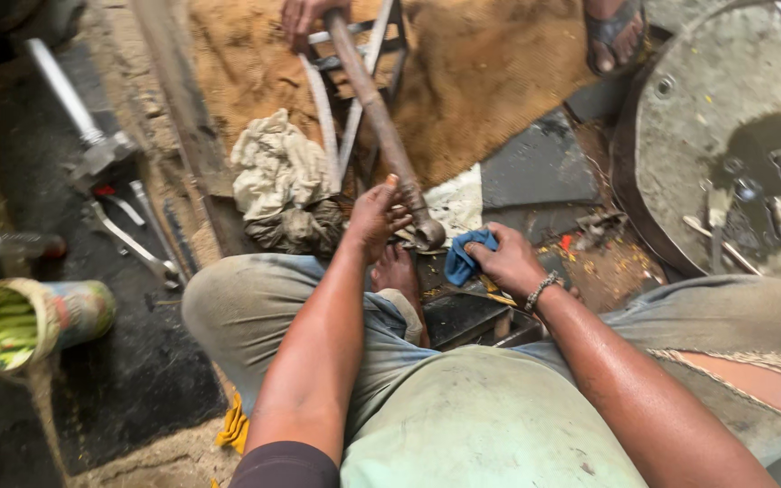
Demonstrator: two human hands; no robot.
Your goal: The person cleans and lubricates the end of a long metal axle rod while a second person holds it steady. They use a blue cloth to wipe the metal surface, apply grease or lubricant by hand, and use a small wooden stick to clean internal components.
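Observation:
A long rusty metal shaft (380,117) runs from the top of the view down to a ringed end by my feet. My left hand (374,217) grips the shaft just above that end. My right hand (505,261), with a beaded bracelet at the wrist, is closed on a blue rag (463,258) right beside the ringed end. Another person's hand (305,18) holds the far end of the shaft, and their sandalled foot (614,36) rests on brown sacking (490,63). I am sitting on the ground with my knees spread.
A dirty crumpled cloth (280,181) lies left of the shaft. Spanners (128,237) and a hammer-like tool (79,117) lie on the dark floor at left, near a green-filled can (20,321). A round metal tray (734,117) with oily parts sits at right.

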